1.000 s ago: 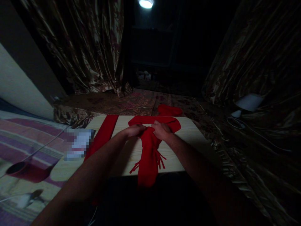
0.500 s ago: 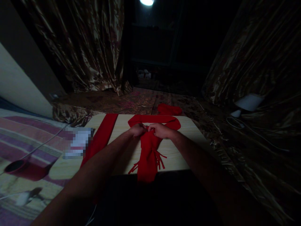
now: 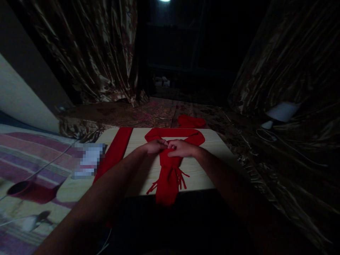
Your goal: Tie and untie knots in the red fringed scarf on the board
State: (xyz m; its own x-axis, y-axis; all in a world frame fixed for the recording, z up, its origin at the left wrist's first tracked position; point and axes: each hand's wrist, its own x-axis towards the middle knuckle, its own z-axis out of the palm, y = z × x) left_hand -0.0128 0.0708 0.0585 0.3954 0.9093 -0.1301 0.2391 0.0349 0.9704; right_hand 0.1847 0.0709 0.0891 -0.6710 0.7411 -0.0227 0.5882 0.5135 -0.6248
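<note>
A red fringed scarf [image 3: 168,182] lies looped on a small wooden table [image 3: 198,177]; one end hangs over the near edge. Its fringe spreads to both sides below a gathered, knot-like fold. My left hand [image 3: 155,146] pinches the cloth at the left of this fold. Close against it, my right hand [image 3: 180,148] grips the same place from the right, fingers curled and thumb on the fabric. The fingertips of both hands nearly meet, and the cloth between them is partly hidden. Behind them the scarf's loop rests flat near the far edge.
A second red strip of cloth [image 3: 120,143] runs down the table's left side, beside a blurred-out flat object [image 3: 89,161]. More red fabric [image 3: 191,121] sits beyond the far edge. Left are a dark red cylinder [image 3: 33,192] and striped bedding [image 3: 16,148]; right, a white lamp [image 3: 283,111].
My right thumb has come down onto the front of the scarf. The cloth beneath the hands looks flatter and more gathered at the fold. Both hands stay at nearly the same spot.
</note>
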